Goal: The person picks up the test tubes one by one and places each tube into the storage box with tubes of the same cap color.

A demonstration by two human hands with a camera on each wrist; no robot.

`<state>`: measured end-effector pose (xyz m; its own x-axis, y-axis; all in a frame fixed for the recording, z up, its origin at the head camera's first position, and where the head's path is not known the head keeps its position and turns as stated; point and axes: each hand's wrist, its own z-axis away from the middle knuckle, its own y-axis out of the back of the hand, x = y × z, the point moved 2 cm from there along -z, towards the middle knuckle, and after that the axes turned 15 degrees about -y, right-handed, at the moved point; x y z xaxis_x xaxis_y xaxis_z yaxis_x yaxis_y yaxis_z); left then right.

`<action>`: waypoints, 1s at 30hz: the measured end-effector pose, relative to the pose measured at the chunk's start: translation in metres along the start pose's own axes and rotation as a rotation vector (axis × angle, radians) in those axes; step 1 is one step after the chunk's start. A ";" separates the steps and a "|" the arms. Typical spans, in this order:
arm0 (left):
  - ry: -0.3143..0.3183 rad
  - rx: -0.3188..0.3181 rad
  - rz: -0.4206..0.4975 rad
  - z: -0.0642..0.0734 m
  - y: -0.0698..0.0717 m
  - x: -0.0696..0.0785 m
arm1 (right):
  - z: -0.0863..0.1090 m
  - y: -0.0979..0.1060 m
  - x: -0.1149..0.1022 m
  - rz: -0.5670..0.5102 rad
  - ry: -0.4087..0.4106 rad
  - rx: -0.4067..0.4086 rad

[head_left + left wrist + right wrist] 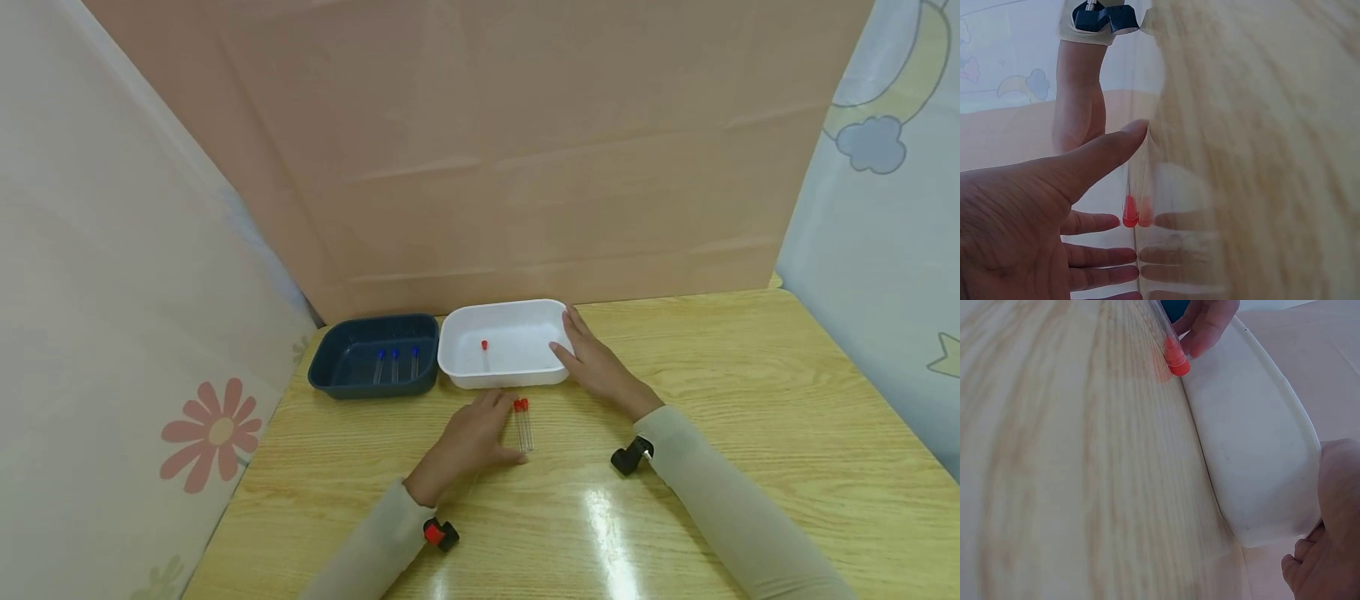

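Observation:
Two clear test tubes (524,429) with red caps lie side by side on the table, in front of the white plastic bin (506,379). My left hand (474,433) is beside them, its fingertips near the caps and its thumb by the lower ends. In the left wrist view the thumb and fingers are spread apart around the tubes. At the bin's right end, my right hand (603,367) holds the rim, thumb over the edge and fingers outside. Another red-capped tube (485,354) lies inside the bin.
A dark blue bin (322,385) stands against the white one on its left, with three blue-capped tubes (395,365) inside. Behind both rises a brown backdrop (495,167). Printed cloth walls flank the wooden table (720,375).

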<state>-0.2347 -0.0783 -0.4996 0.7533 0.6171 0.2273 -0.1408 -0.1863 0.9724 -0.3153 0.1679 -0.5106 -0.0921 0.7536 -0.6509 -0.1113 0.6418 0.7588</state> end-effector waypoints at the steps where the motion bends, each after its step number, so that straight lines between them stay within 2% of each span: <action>1: 0.001 -0.002 0.001 0.000 0.000 0.000 | 0.000 0.000 0.000 -0.002 -0.001 -0.002; 11: -0.012 0.009 -0.012 -0.002 -0.003 -0.001 | 0.000 -0.001 0.001 -0.007 -0.001 -0.002; 18: 0.001 0.000 -0.018 -0.004 -0.008 -0.005 | 0.000 0.000 0.001 -0.004 -0.002 0.000; 30: -0.014 0.010 -0.019 -0.003 -0.008 -0.004 | 0.001 0.000 0.000 -0.010 -0.008 0.006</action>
<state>-0.2385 -0.0775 -0.5078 0.7646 0.6101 0.2079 -0.1197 -0.1824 0.9759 -0.3146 0.1679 -0.5108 -0.0829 0.7483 -0.6581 -0.1064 0.6500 0.7525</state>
